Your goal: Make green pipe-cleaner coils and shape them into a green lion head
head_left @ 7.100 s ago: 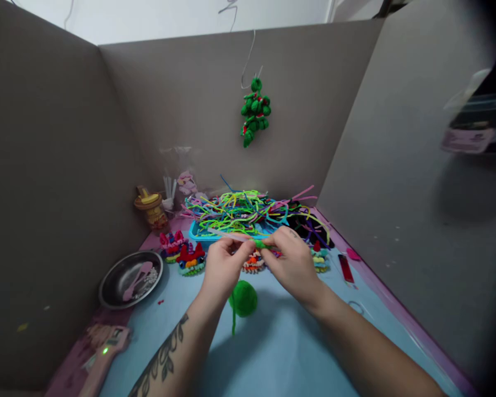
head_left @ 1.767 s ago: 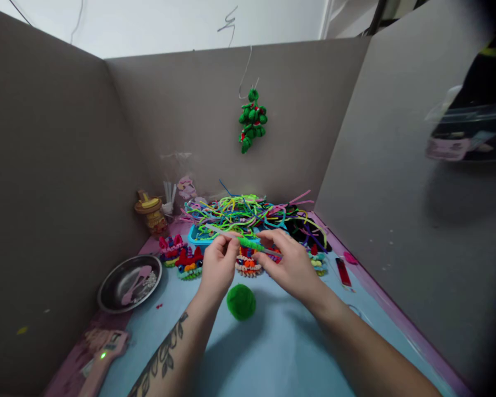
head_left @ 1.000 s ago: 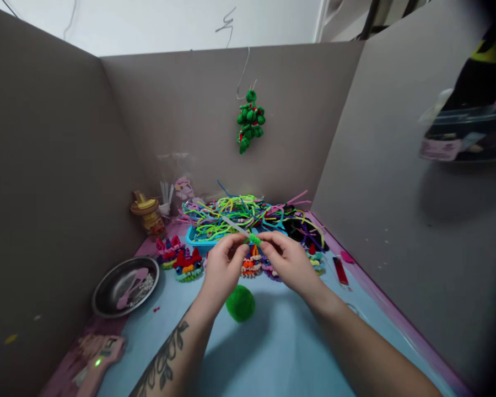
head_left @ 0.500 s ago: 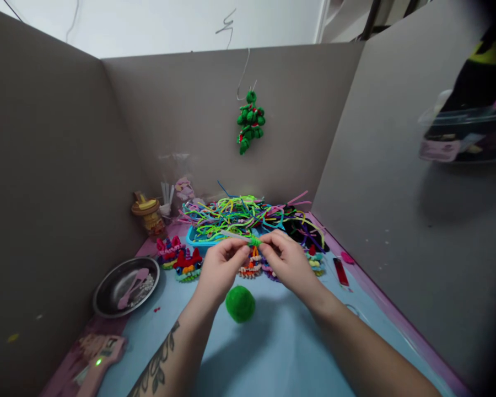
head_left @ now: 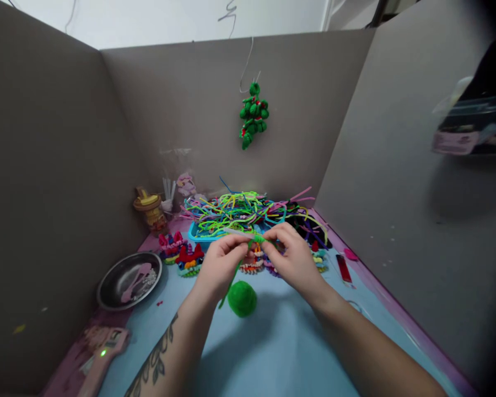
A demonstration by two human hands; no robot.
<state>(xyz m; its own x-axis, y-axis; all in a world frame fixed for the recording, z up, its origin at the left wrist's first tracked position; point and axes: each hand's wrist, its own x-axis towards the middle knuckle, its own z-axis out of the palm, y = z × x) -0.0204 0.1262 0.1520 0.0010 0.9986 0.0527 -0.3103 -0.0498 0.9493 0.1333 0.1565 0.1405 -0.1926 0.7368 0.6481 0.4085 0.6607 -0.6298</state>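
Note:
My left hand (head_left: 225, 259) pinches a thin white stick (head_left: 237, 232), which slants up to the left past my fingers. A green pipe cleaner (head_left: 258, 239) is coiled on the stick's right end. My right hand (head_left: 291, 253) is closed on that coil with thumb and forefinger. A loose green tail (head_left: 231, 284) hangs below my left hand. Beneath both hands a fuzzy green ball (head_left: 242, 299) rests on the blue mat (head_left: 268, 353).
Behind my hands a blue tray (head_left: 200, 236) overflows with colourful pipe cleaners (head_left: 231, 212). Several finished fuzzy figures (head_left: 190, 259) stand before it. At left are a metal bowl (head_left: 107, 295) and a pink glue gun (head_left: 103, 361). Grey panels (head_left: 182, 99) surround the table.
A green tail now hangs down below my left hand, where none showed before. Both hands stay close together at the stick. The view has shifted slightly.

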